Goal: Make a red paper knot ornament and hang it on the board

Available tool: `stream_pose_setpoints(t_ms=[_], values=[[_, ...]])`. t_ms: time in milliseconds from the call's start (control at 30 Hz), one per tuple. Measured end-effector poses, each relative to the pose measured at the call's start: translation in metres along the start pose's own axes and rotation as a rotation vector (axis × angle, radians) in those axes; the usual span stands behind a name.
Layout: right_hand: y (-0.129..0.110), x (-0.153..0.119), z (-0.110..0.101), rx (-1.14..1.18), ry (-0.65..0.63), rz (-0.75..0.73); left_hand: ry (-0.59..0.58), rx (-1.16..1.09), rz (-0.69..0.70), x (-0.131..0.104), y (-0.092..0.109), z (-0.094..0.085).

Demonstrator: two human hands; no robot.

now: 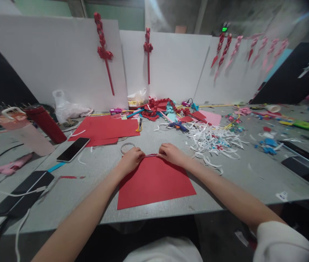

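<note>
Head view: I have both hands pinched on the far edge of a red paper sheet (154,183) at the centre of the frame.

My left hand (131,159) and right hand (172,153) grasp that rolled edge with curled fingers, the sheet flat on the grey table (94,174). A phone (73,149) lies left of centre, white paper scraps (214,142) right of centre, and a red bottle (45,123) stands at the left.

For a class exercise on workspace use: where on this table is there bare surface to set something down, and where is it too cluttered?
Bare table lies right of the red sheet both hands pinch, below the white paper scraps. Another patch lies between the sheet and the phone. The far middle, around the red paper pile, is crowded.
</note>
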State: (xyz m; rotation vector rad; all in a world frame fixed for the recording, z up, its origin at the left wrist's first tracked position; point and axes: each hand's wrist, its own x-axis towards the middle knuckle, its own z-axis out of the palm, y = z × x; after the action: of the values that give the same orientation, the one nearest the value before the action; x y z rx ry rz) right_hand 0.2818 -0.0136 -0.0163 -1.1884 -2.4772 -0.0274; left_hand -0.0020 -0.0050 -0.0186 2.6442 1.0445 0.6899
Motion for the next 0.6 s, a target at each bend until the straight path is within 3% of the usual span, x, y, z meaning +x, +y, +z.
stream_pose_setpoints(t_ms=[600], values=[[0.0003,-0.0017,-0.0005,-0.038,0.011,-0.121,0.024,0.098,0.019,0.0008,0.0052,-0.0018]])
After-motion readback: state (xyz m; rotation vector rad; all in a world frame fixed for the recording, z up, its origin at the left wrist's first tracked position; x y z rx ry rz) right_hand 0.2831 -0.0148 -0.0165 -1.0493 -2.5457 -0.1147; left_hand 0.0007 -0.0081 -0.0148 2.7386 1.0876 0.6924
